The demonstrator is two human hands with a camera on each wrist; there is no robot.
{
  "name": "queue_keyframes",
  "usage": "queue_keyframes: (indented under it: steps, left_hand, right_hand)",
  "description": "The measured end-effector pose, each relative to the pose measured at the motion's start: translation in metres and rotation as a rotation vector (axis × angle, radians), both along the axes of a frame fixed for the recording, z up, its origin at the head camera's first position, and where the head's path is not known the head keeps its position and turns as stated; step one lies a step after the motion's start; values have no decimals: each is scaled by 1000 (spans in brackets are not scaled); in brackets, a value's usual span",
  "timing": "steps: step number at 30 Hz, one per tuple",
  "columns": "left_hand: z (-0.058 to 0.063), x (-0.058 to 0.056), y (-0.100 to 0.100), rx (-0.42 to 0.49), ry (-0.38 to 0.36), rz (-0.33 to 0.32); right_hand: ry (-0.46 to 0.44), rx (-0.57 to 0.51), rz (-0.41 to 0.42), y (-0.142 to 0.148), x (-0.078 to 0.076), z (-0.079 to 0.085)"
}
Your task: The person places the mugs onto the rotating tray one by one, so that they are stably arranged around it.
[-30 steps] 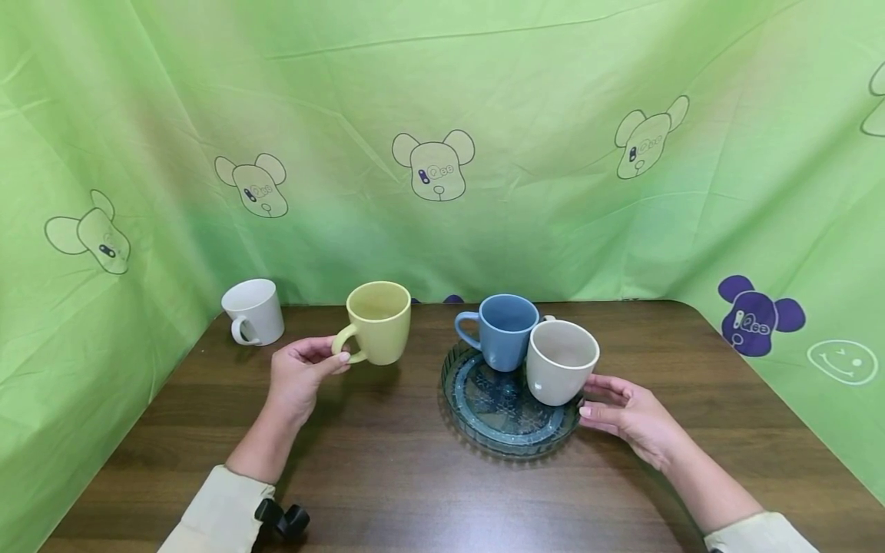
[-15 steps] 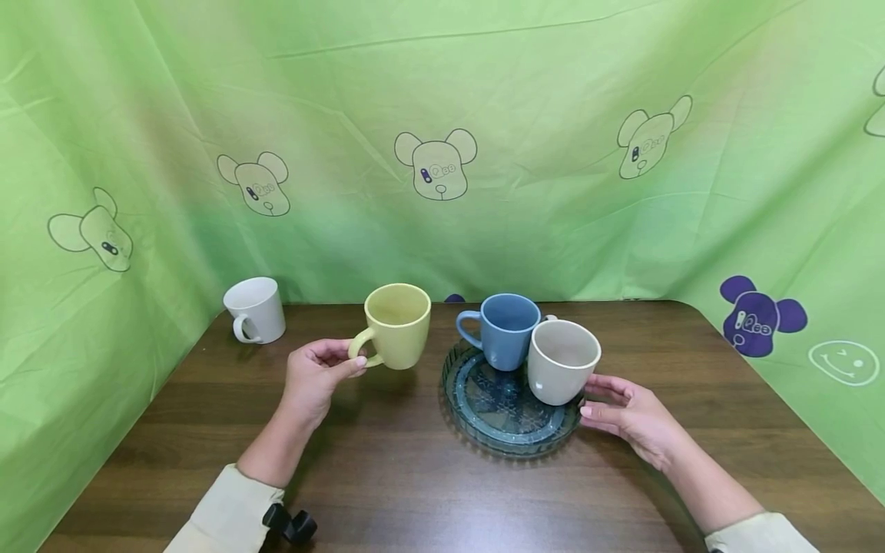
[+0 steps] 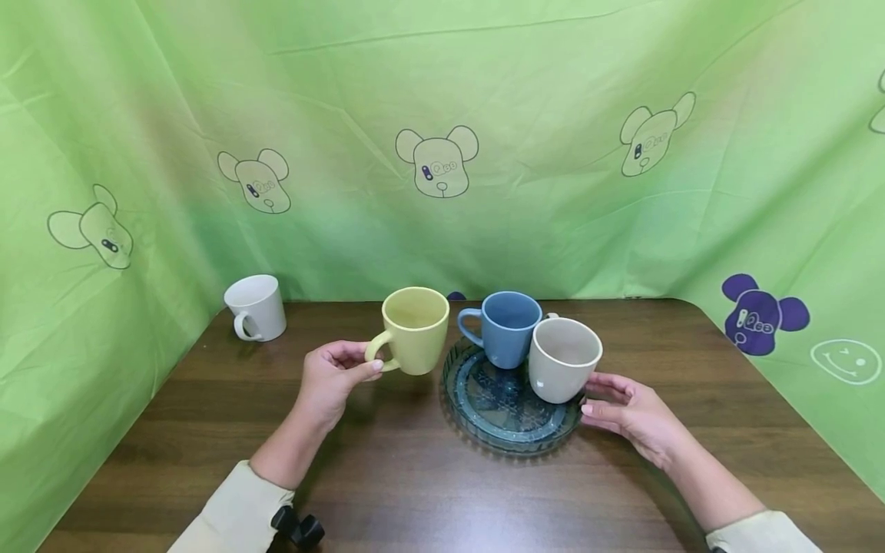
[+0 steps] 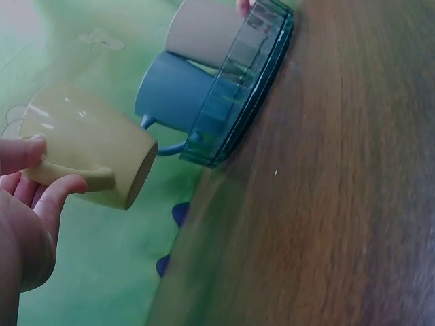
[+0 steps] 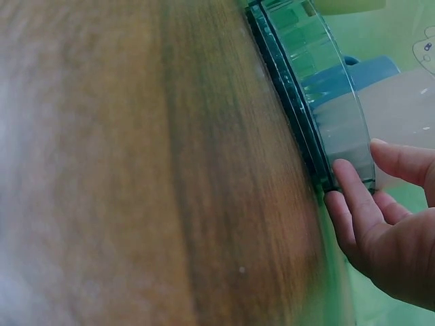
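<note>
My left hand [image 3: 330,380] pinches the handle of a yellow mug [image 3: 416,330], held upright above the table just left of a round blue-green glass tray [image 3: 477,430]. In the left wrist view, thumb and fingers close on that yellow mug's handle [image 4: 81,175]. A blue mug [image 3: 510,330] stands toward the back of the tray, its handle pointing left. Beside it is an off-white mug [image 3: 563,361], close against the blue one. My right hand [image 3: 639,422] touches the tray's right rim with extended fingers [image 5: 357,197], close to the off-white mug.
A white mug [image 3: 256,309] stands at the far left corner of the brown wooden table [image 3: 415,499]. Green cloth [image 3: 332,223] printed with bear heads hangs behind and around the table. A black strap piece [image 3: 297,528] sits at the left sleeve.
My left hand has carried the yellow mug to the right and slightly toward me, closer to the glass tray. The right hand, the tray and the other mugs stay in place.
</note>
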State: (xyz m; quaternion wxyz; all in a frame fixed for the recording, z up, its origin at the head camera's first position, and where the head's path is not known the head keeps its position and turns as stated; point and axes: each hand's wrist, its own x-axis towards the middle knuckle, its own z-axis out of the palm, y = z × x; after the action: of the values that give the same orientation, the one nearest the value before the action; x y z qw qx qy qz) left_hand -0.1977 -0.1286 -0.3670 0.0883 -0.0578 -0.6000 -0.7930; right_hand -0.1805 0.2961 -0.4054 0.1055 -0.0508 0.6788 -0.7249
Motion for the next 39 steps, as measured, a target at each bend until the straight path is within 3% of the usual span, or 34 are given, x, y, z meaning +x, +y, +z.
queue_keyframes:
  steps: [17, 39]
  left_hand:
    - [4, 1, 24, 25, -42, -83]
    - [-10, 7, 57, -46, -103, -209]
  right_hand:
    - [7, -16, -1, 1, -1, 0]
    - [4, -14, -4, 0, 0, 0]
